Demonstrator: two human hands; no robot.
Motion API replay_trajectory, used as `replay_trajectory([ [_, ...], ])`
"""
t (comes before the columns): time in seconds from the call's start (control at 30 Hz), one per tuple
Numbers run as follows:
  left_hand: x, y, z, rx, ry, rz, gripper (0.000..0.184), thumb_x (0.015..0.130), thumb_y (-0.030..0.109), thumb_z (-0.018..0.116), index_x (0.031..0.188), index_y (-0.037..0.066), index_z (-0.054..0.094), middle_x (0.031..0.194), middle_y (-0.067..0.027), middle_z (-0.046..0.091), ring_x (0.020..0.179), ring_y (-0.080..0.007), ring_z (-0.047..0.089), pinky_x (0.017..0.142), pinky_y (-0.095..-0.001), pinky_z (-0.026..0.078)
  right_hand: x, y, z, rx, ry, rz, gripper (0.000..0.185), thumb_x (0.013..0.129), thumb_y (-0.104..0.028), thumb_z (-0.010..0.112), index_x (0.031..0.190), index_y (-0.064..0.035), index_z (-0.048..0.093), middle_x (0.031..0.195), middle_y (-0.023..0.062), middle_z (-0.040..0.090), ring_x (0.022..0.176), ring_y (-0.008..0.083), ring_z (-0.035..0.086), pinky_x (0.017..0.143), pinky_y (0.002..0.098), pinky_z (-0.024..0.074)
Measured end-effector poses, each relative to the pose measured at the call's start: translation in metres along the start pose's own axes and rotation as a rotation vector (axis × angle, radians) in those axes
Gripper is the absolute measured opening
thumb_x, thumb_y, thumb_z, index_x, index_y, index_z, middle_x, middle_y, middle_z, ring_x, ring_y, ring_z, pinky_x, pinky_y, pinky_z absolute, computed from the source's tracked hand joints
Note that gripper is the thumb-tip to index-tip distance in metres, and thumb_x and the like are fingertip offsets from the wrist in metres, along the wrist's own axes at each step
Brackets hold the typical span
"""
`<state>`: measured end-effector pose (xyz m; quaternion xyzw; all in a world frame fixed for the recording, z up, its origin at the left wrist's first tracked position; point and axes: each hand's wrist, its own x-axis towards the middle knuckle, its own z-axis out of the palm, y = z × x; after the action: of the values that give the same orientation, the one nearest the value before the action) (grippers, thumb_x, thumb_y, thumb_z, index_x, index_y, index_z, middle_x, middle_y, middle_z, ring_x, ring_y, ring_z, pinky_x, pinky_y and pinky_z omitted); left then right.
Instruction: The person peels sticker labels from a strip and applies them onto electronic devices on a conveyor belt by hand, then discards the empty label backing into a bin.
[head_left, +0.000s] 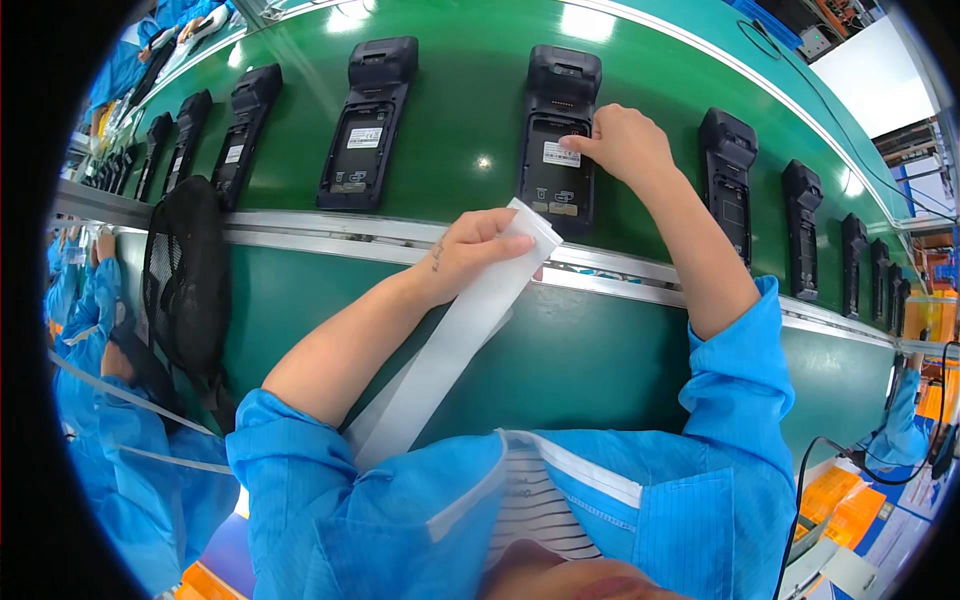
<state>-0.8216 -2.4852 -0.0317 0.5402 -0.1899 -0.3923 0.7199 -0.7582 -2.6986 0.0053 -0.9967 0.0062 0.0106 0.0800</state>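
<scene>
Handheld terminal (563, 185) on green conveyor belt (460, 130), far centre. Right hand (632, 145), thumb at white label (557, 156), can't tell if gripping. Left hand (475, 250) pinches white strip (440, 355), nearer, left.

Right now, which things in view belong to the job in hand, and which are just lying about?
Seemingly in the job:
white strip in the left hand
device and its white label, at the right hand
similar devices in the row

Seemingly lying about:
black mesh bag, at left
orange material, lower right
</scene>
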Motion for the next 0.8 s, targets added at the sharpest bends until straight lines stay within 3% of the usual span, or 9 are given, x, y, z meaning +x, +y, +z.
replay_trajectory([
  [0.1,0.002,-0.003,0.003,0.002,-0.047,0.079,0.020,0.085,0.018,0.052,0.094,0.000,0.055,0.080,-0.0112,0.061,0.073,-0.0151,0.059,0.065,-0.0261,0.047,-0.016,0.004,0.003,0.415,0.036,-0.094,0.032,0.070,-0.032,0.069,0.074,-0.0013,0.059,0.067,0.0094,0.061,0.063,0.0184,0.059,0.059,0.0309,0.0465],
  [0.17,0.000,-0.002,0.006,0.059,-0.064,0.076,0.020,0.085,0.016,0.052,0.095,-0.001,0.055,0.081,-0.0117,0.061,0.076,-0.0155,0.059,0.068,-0.0270,0.046,-0.040,0.002,0.011,0.957,-0.110,-0.180,0.030,0.072,-0.029,0.070,0.078,-0.0017,0.061,0.069,0.0051,0.060,0.061,0.0104,0.054,0.056,0.0255,0.0436],
  [0.27,-0.002,0.003,0.012,0.170,-0.049,0.076,0.019,0.084,0.014,0.053,0.093,-0.001,0.059,0.083,-0.0098,0.063,0.078,-0.0142,0.059,0.070,-0.0261,0.045,-0.065,0.000,0.009,1.134,-0.305,-0.287,0.024,0.070,-0.022,0.072,0.076,-0.0006,0.062,0.070,0.0031,0.061,0.060,0.0075,0.053,0.054,0.0218,0.0421],
  [0.4,0.003,-0.001,0.014,0.356,-0.094,0.199,0.018,0.083,0.015,0.056,0.091,0.000,0.063,0.084,-0.0071,0.064,0.076,-0.0118,0.058,0.068,-0.0235,0.044,-0.067,0.006,0.002,1.182,-0.469,-0.238,0.020,0.071,-0.016,0.070,0.075,0.0017,0.062,0.063,0.0050,0.059,0.056,0.0082,0.053,0.052,0.0204,0.0422],
  [0.6,0.004,0.006,0.023,0.337,-0.030,0.022,0.020,0.082,0.016,0.059,0.095,0.001,0.063,0.086,-0.0054,0.064,0.078,-0.0092,0.056,0.068,-0.0229,0.043,-0.063,0.020,0.001,1.343,-0.522,-0.133,0.019,0.073,-0.016,0.068,0.075,0.0019,0.061,0.065,0.0045,0.059,0.056,0.0076,0.053,0.051,0.0201,0.0417],
  [0.8,0.010,-0.002,0.029,0.367,0.043,0.000,0.021,0.081,0.016,0.060,0.096,0.001,0.063,0.086,-0.0045,0.062,0.079,-0.0094,0.056,0.072,-0.0222,0.043,-0.072,0.018,0.008,1.132,-0.315,-0.234,0.024,0.068,-0.018,0.073,0.077,0.0002,0.060,0.066,0.0030,0.059,0.057,0.0061,0.052,0.051,0.0195,0.0397],
])
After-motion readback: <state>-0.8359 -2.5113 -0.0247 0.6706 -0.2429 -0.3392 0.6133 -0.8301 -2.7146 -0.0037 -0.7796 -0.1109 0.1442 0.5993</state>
